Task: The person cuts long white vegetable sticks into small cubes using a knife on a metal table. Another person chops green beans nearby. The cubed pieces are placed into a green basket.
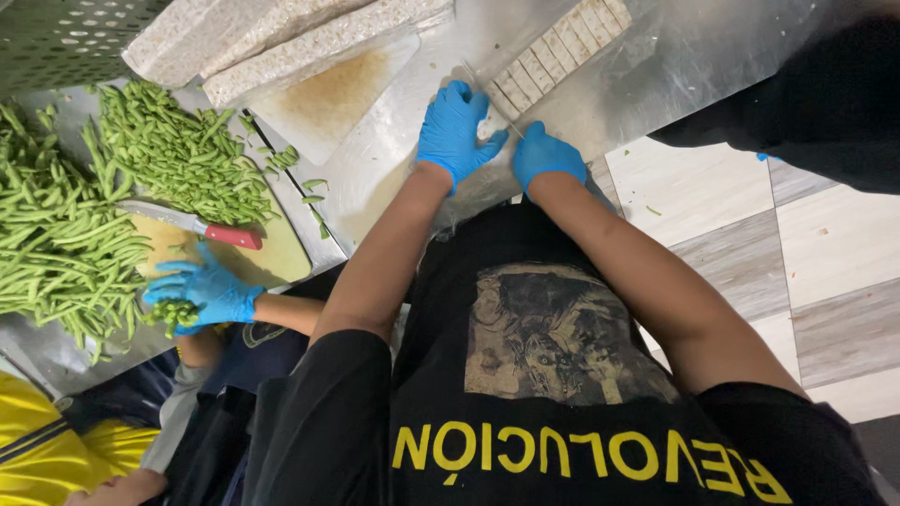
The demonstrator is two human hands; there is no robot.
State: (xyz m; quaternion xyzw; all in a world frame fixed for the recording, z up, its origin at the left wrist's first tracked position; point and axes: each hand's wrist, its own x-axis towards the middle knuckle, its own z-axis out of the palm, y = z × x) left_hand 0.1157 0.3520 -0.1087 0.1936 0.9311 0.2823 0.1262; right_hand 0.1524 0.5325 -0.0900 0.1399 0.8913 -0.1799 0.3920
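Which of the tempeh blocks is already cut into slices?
The long tempeh strip on the steel table, right above both gloved hands; the slabs stacked at top left are whole.

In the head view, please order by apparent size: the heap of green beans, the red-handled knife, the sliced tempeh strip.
1. Heap of green beans, by far the largest.
2. Sliced tempeh strip.
3. Red-handled knife.
The strip and knife look similar in length; the strip is wider, but it lies farther away, so this order is unsure.
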